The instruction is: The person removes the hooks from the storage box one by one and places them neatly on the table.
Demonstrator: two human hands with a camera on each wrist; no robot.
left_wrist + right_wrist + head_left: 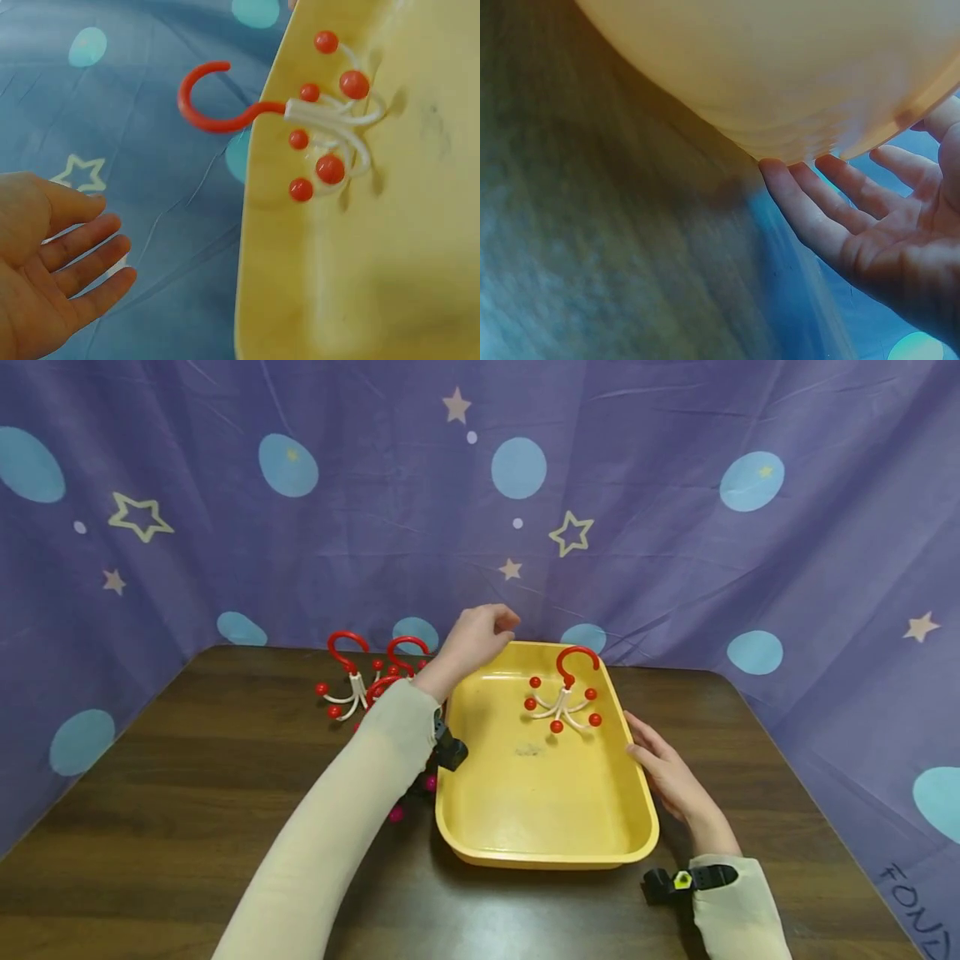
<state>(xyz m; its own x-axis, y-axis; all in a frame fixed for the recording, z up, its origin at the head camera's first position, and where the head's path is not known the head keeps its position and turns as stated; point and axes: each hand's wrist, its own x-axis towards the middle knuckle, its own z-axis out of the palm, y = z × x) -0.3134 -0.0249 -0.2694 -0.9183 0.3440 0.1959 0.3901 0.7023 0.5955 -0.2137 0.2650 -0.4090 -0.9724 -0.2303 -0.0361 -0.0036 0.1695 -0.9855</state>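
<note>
My left hand [480, 639], fingers loosely extended and holding nothing, hovers near the far left corner of a yellow tray [540, 862]. Inside the tray, toward its far right, stands a hanger [562, 700] with a red hook on top and white curved arms tipped with red balls. In the left wrist view the left palm [34, 277] shows beside the tray, apart from that hanger [319, 112]. On the tray's right side, my right hand [671, 768] touches the outer wall with nearly straight fingertips [776, 172], its thumb at the rim.
Left of the tray, more red-and-white hangers [356, 687] stand on the brown wooden table [187, 793], partly behind the left forearm. Pink balls [396, 814] show beneath that arm. A purple patterned curtain [405, 510] hangs behind the table.
</note>
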